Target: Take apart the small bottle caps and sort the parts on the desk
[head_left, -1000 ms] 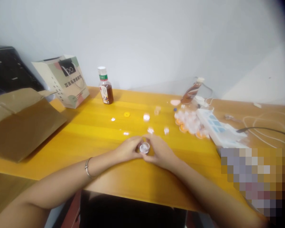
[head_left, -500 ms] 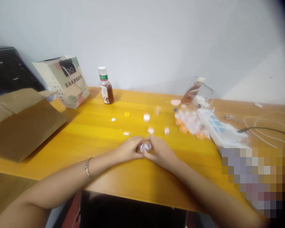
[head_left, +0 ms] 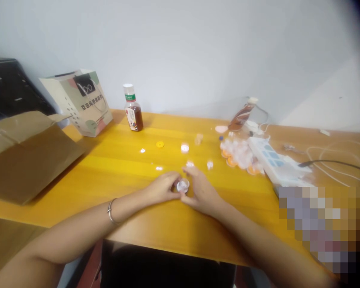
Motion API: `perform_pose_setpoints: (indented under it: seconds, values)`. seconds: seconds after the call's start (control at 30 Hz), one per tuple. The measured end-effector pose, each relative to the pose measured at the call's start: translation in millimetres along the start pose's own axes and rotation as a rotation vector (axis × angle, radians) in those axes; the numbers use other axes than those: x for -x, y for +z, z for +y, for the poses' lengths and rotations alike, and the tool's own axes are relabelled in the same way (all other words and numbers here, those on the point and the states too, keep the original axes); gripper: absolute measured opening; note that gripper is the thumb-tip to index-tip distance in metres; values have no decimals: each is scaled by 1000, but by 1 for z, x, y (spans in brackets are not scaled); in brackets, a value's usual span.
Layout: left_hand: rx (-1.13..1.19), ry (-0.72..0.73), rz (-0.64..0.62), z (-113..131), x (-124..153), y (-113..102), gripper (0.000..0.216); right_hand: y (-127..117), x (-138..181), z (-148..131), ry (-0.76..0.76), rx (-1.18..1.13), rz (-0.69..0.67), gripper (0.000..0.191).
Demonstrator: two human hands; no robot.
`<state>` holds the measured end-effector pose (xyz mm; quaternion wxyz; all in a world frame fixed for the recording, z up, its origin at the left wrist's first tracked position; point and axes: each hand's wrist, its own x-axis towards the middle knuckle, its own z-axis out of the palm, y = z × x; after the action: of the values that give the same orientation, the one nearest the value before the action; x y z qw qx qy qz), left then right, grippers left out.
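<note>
Between my hands is a small clear round container (head_left: 183, 186) with a pale rim; its contents are too blurred to name. My left hand (head_left: 165, 188) grips it from the left, fingers and thumb curled round its side. On the right, my right hand (head_left: 202, 190) is open, thumb and fingers spread apart, with the thumb tip close to the container's lower edge; whether it touches I cannot tell. Just past my right fingertips lies a small whitish piece (head_left: 190, 164), and another white piece (head_left: 209, 165) sits to its right.
Farther back are a white round piece (head_left: 184, 148), a yellow disc (head_left: 160, 144) and a drink bottle (head_left: 133, 108). A cardboard box (head_left: 32, 160) and paper bag (head_left: 90, 106) stand left. At right are clustered clear-and-orange pieces (head_left: 241, 154), a tilted bottle (head_left: 242, 116) and cables (head_left: 341, 162).
My right hand has opened and drawn slightly away from the container, its fingers lifting off the far side. My left hand keeps its hold in nearly the same place.
</note>
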<state>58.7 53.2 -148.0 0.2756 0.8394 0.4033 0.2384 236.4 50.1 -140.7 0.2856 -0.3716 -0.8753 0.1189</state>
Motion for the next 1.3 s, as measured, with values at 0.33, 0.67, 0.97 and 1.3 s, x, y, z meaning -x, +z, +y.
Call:
perform_pose_setpoints:
  seconds: [0.33, 0.67, 0.97, 1.3]
  values:
    - [2, -17, 8, -2, 0, 0, 16, -4, -3, -3, 30, 17, -7, 37]
    - [-8, 10, 13, -3, 0, 1, 16, -7, -6, -4, 10, -5, -54, 37]
    - [-24, 3, 10, -3, -1, 1, 17, -7, -8, -5, 42, 1, -79, 30]
    - [-8, -23, 7, 1, 0, -2, 23, -28, -16, 11, -5, -41, 137, 24]
